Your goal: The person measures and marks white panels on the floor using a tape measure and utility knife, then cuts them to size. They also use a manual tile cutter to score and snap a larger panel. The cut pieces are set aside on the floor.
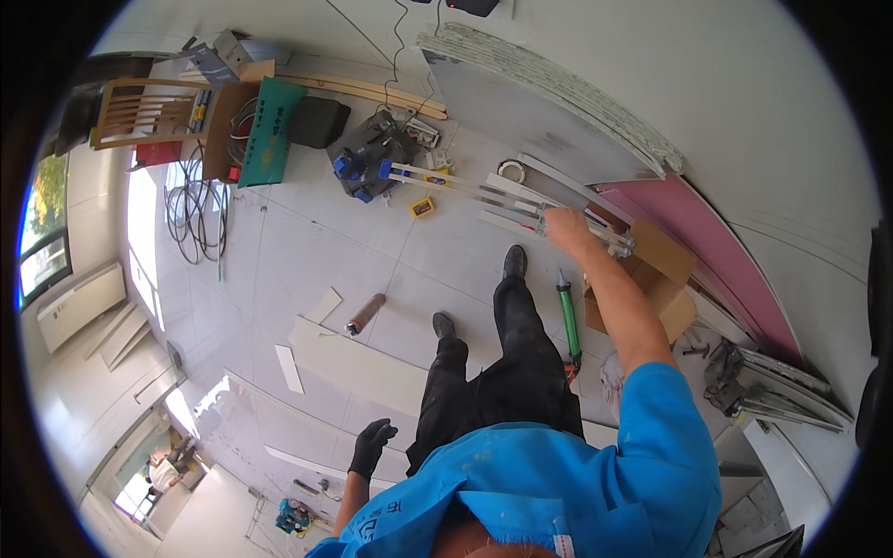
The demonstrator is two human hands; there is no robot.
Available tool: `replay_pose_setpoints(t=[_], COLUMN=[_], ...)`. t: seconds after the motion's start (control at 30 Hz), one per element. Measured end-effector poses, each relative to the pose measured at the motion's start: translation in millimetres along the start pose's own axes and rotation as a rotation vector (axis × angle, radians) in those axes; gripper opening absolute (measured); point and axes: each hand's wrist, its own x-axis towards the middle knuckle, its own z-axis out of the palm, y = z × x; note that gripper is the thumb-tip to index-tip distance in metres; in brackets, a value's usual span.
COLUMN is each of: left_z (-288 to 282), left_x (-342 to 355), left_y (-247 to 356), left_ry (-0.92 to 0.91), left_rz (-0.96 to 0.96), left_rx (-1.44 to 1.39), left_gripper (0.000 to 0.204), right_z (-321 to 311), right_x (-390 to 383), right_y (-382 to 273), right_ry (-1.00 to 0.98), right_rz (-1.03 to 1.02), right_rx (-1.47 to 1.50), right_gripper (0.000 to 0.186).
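My right hand (564,229) is closed around a long, folded light-metal stand (465,189) that resembles a tripod. Its thin legs run leftward to a blue end near a dark tool bag (372,153), and its clamped end reaches over an open cardboard box (665,279). Held low at my left side, my left hand (370,448) wears a dark glove; its fingers are loosely bent and nothing shows in them. A green caulking gun (568,319) stands out on the floor by my right leg. A brownish cylinder (366,314) lies ahead of my left foot.
Grey boards (539,116) and a pink board (712,242) lean on the right wall. White panel pieces (363,363) lie by my feet. A coiled hose (197,209), a wooden chair (153,112) and a green carton (273,135) are at far left. A yellow item (422,207) sits ahead.
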Motion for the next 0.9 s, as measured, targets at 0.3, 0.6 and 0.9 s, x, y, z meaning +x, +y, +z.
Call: replay_pose_setpoints(t=[0.3, 0.6, 0.9], left_z=[48.4, 76.6, 73.6], left_x=[-24.4, -21.4, -17.7], left_y=[-44.0, -56.2, -47.1], left_ry=[0.076, 0.055, 0.064], left_rz=[-0.107, -0.181, -0.220], left_rx=[-0.151, -0.193, -0.196], left_gripper=[0.031, 0.033, 0.035], right_z=[-2.0, -18.0, -12.3], right_x=[82.9, 136.4, 136.7], right_y=[53.5, 74.3, 100.9], right_ry=[-0.168, -0.150, 0.011], right_rz=[0.128, 0.137, 0.065], right_rx=[-0.090, -0.227, -0.275], right_gripper=[0.022, 0.021, 0.022])
